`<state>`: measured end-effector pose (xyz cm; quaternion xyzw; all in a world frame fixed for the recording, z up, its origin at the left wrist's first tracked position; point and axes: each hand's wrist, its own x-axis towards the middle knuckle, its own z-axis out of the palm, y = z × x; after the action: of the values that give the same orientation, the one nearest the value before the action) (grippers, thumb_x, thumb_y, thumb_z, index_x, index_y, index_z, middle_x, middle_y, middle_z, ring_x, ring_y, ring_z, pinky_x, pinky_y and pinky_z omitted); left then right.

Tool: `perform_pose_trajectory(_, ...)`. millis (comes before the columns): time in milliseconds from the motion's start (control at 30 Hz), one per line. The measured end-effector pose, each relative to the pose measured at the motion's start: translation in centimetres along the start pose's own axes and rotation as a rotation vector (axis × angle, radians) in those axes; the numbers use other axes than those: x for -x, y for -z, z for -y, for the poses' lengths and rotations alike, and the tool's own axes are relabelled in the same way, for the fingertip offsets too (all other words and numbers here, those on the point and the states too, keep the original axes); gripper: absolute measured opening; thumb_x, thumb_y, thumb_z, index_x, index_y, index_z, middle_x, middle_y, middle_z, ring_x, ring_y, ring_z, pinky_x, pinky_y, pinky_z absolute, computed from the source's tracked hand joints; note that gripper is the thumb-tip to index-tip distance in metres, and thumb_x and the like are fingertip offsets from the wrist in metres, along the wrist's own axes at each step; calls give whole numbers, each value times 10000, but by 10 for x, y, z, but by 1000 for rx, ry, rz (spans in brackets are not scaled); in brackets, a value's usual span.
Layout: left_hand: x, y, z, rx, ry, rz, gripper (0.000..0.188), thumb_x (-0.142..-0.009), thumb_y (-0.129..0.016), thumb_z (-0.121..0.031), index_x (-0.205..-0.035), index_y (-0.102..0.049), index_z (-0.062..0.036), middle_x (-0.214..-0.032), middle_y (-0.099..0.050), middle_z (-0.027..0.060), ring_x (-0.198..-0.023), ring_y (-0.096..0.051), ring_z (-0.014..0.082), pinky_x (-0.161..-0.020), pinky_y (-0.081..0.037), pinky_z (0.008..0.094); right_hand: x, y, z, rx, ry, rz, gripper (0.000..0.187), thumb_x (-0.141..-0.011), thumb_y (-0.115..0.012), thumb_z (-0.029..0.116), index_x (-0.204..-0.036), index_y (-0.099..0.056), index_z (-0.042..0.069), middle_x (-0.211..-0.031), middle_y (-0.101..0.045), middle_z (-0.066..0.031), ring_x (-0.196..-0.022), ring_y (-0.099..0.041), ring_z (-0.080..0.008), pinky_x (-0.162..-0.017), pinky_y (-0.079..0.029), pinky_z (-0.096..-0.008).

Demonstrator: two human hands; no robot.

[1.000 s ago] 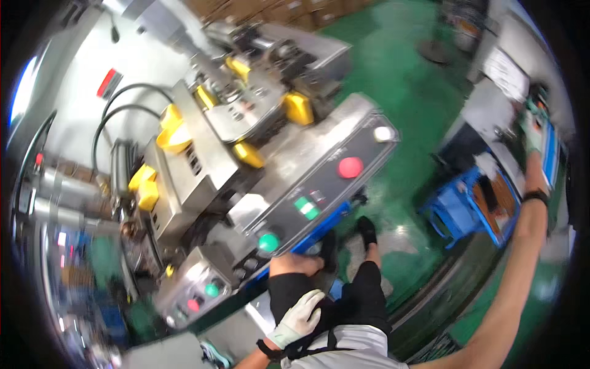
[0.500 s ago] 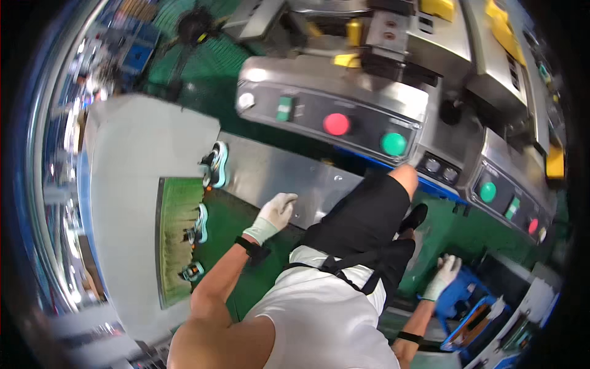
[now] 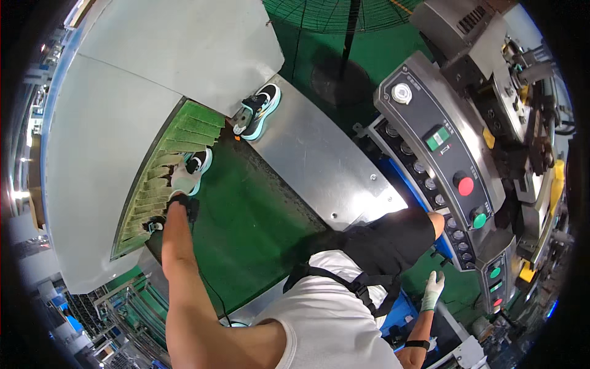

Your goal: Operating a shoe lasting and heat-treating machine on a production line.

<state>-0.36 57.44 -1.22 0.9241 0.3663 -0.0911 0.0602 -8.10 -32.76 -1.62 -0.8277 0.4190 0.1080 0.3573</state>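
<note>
My left hand (image 3: 182, 181), in a white glove, is on a black sneaker with a pale turquoise sole (image 3: 201, 165), its fingers partly hidden. That sneaker sticks out from under a green strip curtain (image 3: 195, 126). Farther off, a similar sneaker (image 3: 261, 111) lies where the curtain's far end meets a metal plate. A third shoe (image 3: 153, 226) shows only in part at the curtain's near end. My right hand (image 3: 433, 289), also gloved, hangs low at my right side with fingers apart and nothing in it.
A pale grey machine housing (image 3: 129, 111) surrounds the curtain. Ahead lies a metal plate (image 3: 313, 150) above the green floor. A control panel with red and green buttons (image 3: 452, 160) stands to the right, near my knee. A large wire fan guard (image 3: 326, 18) is at the back.
My view has turned left, toward the strip curtain. My left hand has moved from over the metal plate to the middle sneaker. My right hand remains low at my side.
</note>
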Motion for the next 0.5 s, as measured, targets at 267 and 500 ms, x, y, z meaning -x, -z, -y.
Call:
perform_pose_trajectory(267, 100, 23, -134, -11, -211, 323, 523, -714, -744, -453, -970, -620, -14, -976, -659, 225, -981, -641, 405, -866, -502, 487, 75, -29, 117, -197, 370, 64, 531, -971, -586, 129, -1435, -407, -59, -1427, -488, -172, -1279, -510, -240, -1065, -410, -348)
perform_pose_trajectory(500, 187, 59, -282, 830, -677, 644, 463, -733, -789, -298, -1023, -648, 35, -864, -676, 131, -777, -645, 164, -702, -517, 325, 122, -70, 262, -476, 344, 602, 456, -1000, -555, 213, -1353, -507, -71, -1243, -632, -150, -1133, -609, -196, -987, -477, -332)
